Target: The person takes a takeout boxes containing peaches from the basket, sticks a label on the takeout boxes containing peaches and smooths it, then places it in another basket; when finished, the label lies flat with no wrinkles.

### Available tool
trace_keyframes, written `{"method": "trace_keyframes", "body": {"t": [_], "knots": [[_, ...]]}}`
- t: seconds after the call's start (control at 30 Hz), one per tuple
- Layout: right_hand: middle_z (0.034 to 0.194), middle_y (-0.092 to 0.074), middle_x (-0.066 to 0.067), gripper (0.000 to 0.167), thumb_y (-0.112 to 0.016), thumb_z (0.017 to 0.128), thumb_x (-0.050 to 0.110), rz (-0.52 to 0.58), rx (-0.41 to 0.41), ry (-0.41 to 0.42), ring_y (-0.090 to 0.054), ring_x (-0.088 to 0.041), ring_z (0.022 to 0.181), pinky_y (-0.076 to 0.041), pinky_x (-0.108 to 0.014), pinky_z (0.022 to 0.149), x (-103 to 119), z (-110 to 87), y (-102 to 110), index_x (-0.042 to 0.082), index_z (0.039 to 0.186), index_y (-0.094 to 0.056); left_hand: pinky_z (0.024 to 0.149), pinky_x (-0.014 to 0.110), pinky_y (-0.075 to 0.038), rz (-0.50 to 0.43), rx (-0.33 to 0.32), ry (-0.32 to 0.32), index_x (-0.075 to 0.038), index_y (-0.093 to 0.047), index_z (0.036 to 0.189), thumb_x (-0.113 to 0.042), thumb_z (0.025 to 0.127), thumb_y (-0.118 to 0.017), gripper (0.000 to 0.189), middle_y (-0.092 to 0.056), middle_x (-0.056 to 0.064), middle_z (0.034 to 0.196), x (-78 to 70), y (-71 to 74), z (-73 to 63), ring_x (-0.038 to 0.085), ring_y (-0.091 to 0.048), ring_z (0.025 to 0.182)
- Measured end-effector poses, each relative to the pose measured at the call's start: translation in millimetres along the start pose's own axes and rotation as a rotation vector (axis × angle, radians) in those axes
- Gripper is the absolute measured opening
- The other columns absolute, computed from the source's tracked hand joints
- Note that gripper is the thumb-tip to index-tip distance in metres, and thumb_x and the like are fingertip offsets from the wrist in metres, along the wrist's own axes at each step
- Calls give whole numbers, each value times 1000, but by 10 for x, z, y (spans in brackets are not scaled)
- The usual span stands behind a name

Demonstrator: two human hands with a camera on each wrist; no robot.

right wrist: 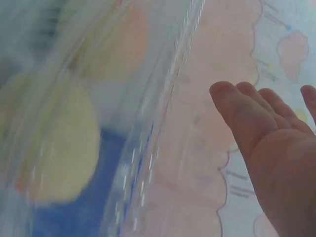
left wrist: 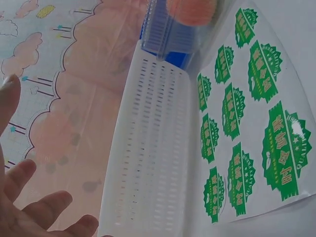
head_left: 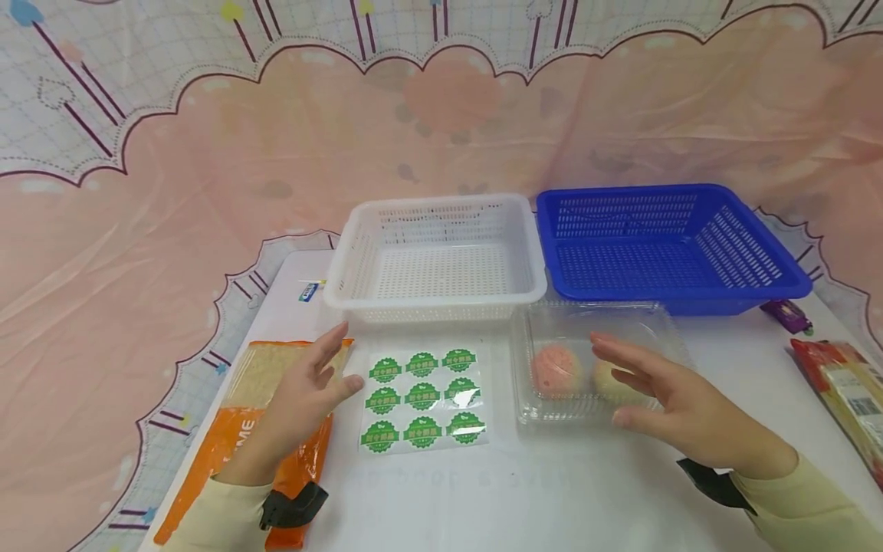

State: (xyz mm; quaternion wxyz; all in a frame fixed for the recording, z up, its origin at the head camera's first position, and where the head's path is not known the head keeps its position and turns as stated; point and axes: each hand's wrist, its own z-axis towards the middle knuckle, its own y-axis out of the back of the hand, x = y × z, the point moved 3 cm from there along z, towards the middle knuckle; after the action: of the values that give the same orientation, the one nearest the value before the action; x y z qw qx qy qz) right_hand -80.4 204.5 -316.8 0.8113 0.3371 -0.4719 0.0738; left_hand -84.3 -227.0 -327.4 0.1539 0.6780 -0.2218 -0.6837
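My left hand [head_left: 301, 402] hovers over an orange packet [head_left: 234, 429], fingers loosely extended and holding nothing. Just right of it lies a sheet of green round stickers [head_left: 423, 399], printed with lettering. My right hand [head_left: 679, 402] is held beside and partly over a clear plastic clamshell box [head_left: 531, 330], its fingers nearly straight. Inside the box are a pink ball [head_left: 555, 371] and a pale yellow ball [head_left: 610, 380], the latter partly hidden behind the right hand. In the right wrist view the pale yellow ball [right wrist: 64, 143] shows blurred through the plastic; whether the hand touches the box I cannot tell.
A white basket [head_left: 434, 303] stands behind the sticker sheet, with a blue basket [head_left: 676, 295] to its right. At the right edge lie a red packet [head_left: 845, 399] and a small purple wrapper [head_left: 786, 316]. A small blue-and-white item [head_left: 308, 292] lies left of the white basket.
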Motion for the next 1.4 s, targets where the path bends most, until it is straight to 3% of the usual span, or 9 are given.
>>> {"method": "trace_keyframes", "body": {"t": [0.23,0.47,0.7,1.0,1.2,1.4], "knots": [[157,-38,-3,77,-70,85,-13,43,17,64,-36,-7,139,-36,-17,106,70,105,-225,2,153,-38,114,59,-23,-20,21,16,-6,-33,155,-21,92,-74,77,-30,16,160,39,-116,-116,39,-24,147],[159,-33,-9,79,-73,84,-12,111,65,134,-35,-13,143,-37,-23,108,120,184,-468,0,153,-36,112,63,-23,-10,24,-23,-6,-38,154,-16,88,-78,77,-32,16,159,45,-194,-224,43,-26,145],[155,-40,-11,77,-76,86,-2,113,82,95,-40,-14,139,-44,-31,105,161,252,-704,4,153,-39,113,62,-22,-32,28,20,-10,-38,154,-22,90,-77,76,-31,15,160,82,-250,-279,42,-25,145],[148,-50,-10,64,-75,91,11,90,65,7,-46,-17,134,-48,-45,101,122,393,-984,10,148,-48,112,58,-27,-61,32,87,-7,-37,153,-16,91,-75,73,-31,17,159,205,-289,-293,42,-27,145],[148,-48,-6,61,-73,92,16,104,69,-58,-45,-21,135,-44,-56,102,69,498,-1157,9,147,-47,112,55,-29,-61,30,146,-7,-36,154,-20,90,-76,76,-31,16,160,312,-323,-263,41,-27,145],[153,-42,-6,66,-74,92,21,120,82,-109,-40,-25,139,-39,-59,105,75,611,-1281,9,150,-43,112,54,-29,-50,39,189,-9,-36,154,-25,91,-76,76,-29,18,160,371,-327,-238,41,-27,145]]}}
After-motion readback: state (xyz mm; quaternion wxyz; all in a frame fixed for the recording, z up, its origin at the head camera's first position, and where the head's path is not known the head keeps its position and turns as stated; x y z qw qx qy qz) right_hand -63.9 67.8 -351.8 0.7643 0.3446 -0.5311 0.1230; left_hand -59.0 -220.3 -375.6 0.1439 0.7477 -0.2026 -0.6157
